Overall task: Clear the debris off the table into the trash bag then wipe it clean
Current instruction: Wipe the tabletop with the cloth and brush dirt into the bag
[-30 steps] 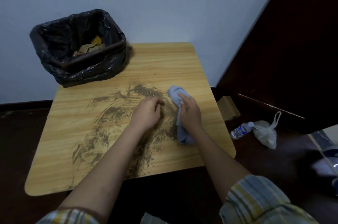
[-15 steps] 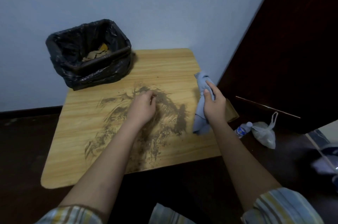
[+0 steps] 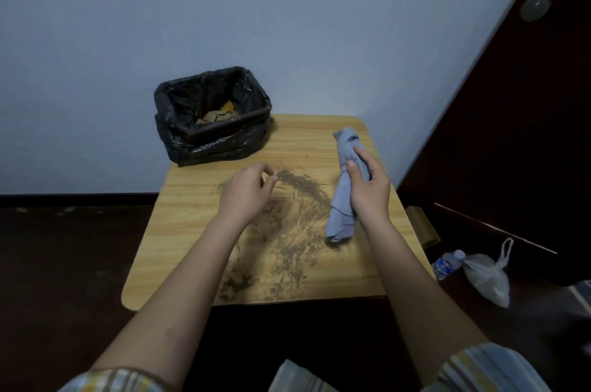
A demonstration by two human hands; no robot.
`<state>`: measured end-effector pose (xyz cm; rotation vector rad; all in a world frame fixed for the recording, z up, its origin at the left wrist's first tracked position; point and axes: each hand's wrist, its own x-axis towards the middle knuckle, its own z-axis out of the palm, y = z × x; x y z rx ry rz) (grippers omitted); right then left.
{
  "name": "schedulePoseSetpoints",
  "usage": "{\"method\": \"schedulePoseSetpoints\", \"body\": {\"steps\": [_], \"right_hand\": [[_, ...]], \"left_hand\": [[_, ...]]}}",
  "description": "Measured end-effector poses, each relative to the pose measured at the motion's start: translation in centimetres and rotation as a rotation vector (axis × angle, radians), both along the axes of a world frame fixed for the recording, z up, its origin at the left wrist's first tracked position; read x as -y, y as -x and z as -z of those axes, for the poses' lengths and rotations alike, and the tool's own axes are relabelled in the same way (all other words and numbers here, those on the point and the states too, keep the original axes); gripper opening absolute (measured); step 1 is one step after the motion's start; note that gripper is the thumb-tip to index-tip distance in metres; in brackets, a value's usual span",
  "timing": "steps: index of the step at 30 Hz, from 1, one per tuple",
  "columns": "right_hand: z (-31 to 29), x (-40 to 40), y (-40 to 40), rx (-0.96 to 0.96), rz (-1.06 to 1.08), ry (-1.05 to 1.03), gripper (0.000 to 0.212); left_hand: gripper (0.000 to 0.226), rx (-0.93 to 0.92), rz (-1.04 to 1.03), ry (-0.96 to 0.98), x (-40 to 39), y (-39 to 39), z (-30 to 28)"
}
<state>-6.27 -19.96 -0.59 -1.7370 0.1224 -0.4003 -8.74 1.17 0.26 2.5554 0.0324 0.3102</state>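
Because the dirt [image 3: 297, 215] is loose, dry and fine, it will smear and scatter rather than lift; pinching gets little of it, so it wants herding with the cloth [image 3: 347, 180] toward an edge or into a cupped palm. It lies streaked across the table [image 3: 179, 231] between the two hands and trails back along the left forearm to the near edge. The cloth is soft, light and limp, best taken bunched in the middle, as it is now: the right hand [image 3: 367, 190] grips it with thumb and fingers curled round the wad, one end standing up past the fingers, the other hanging below the wrist. The left hand [image 3: 248, 193] hovers at the far end of the streak, fingers loosely curled with fingertip near thumb; whether it pinches a few grains I cannot tell. The bag [image 3: 211, 116], lining a bin, stands just beyond the left hand.
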Motion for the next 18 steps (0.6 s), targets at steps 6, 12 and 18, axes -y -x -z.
{"method": "schedulePoseSetpoints", "body": {"steps": [6, 12, 18], "right_hand": [[-1.0, -1.6, -0.1, 0.027, -0.017, -0.011, 0.029], [-2.1, -3.0, 0.4, 0.026, -0.035, -0.004, 0.028], [-2.2, -4.0, 0.8, 0.035, -0.033, -0.016, 0.029]], "left_hand": [[0.019, 0.037, -0.005, -0.029, -1.3, 1.1, -1.9], [0.021, 0.07, 0.002, -0.043, -1.8, 2.2, -3.5], [0.023, 0.072, -0.005, -0.071, -2.5, 2.8, -3.8]]}}
